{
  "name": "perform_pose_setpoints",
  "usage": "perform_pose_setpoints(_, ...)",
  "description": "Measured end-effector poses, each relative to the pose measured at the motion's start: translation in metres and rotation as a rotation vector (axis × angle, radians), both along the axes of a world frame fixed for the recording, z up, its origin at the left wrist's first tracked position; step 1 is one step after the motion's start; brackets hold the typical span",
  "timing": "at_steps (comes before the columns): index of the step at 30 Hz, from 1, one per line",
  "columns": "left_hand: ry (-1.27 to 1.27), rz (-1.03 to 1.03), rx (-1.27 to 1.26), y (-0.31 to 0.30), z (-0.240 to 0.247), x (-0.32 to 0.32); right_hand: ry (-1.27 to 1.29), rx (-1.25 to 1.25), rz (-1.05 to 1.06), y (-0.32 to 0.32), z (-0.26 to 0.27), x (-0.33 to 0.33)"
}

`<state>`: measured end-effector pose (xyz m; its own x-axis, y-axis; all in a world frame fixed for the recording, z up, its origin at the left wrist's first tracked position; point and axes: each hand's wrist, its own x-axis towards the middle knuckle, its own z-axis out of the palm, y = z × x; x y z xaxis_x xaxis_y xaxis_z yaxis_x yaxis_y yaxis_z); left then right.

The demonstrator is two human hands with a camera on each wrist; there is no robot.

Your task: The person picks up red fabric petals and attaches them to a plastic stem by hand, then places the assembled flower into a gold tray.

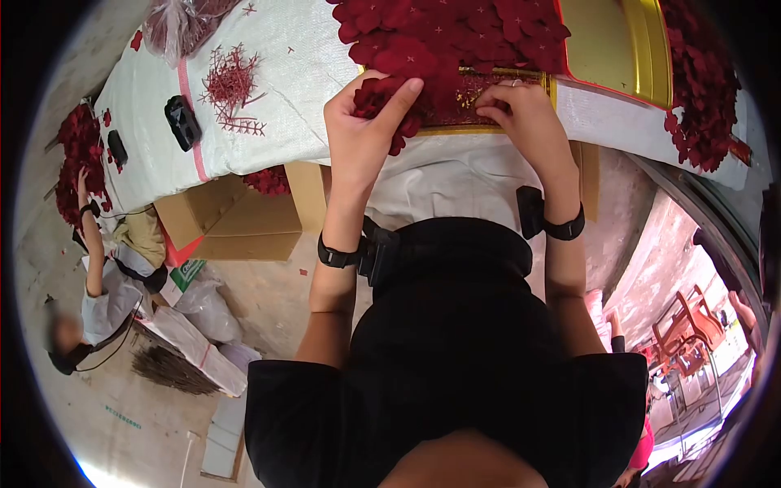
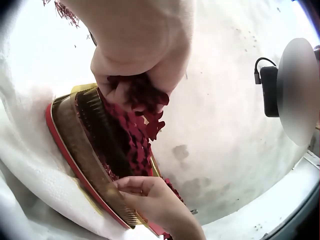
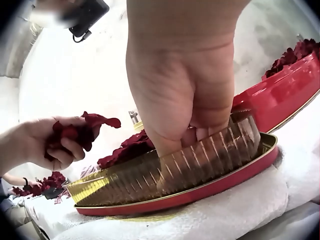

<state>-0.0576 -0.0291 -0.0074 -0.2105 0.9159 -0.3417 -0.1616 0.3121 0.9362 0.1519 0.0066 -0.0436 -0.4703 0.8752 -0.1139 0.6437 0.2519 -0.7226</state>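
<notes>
In the head view my left hand (image 1: 360,134) grips a small bunch of dark red fabric flowers (image 1: 374,96), thumb pointing up and right; the flowers (image 3: 82,134) spill past its fingers in the right wrist view. My right hand (image 1: 527,112) dips into a shallow red-based tray (image 3: 175,200) with a gold rim and a clear ribbed wall (image 2: 85,142). Its fingers are bent inside, close to gold bits (image 1: 466,98); I cannot tell what the fingertips hold. Layered red flowers (image 1: 443,41) lie at and behind the tray's far side.
White woven sheeting (image 1: 285,122) covers the work surface. Left of the tray lie a heap of red stem pieces (image 1: 230,80) and a black device (image 1: 183,124). A gold-lined red box part (image 1: 614,49) and more flowers (image 1: 704,98) lie right. A cardboard box (image 1: 244,224) is below; another person's arm (image 1: 91,236) reaches in far left.
</notes>
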Motion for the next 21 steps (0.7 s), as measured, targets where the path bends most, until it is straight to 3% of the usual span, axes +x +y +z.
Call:
perform_pose_setpoints(5,-0.009,0.025,-0.042,0.000,0.007,-0.002,0.055,-0.061,-0.037,0.000,0.014,-0.005)
perform_pose_setpoints(11,-0.104,0.030,0.012,-0.001,0.008,-0.001,0.528,-0.375,-0.303,-0.008,0.034,-0.008)
perform_pose_setpoints(14,-0.123,0.044,0.052,0.000,0.008,0.003,0.724,-0.414,-0.353,-0.007,0.057,-0.014)
perform_pose_setpoints(21,-0.016,0.002,0.178,-0.001,0.014,0.011,0.843,-0.368,-0.337,-0.009,0.067,-0.026)
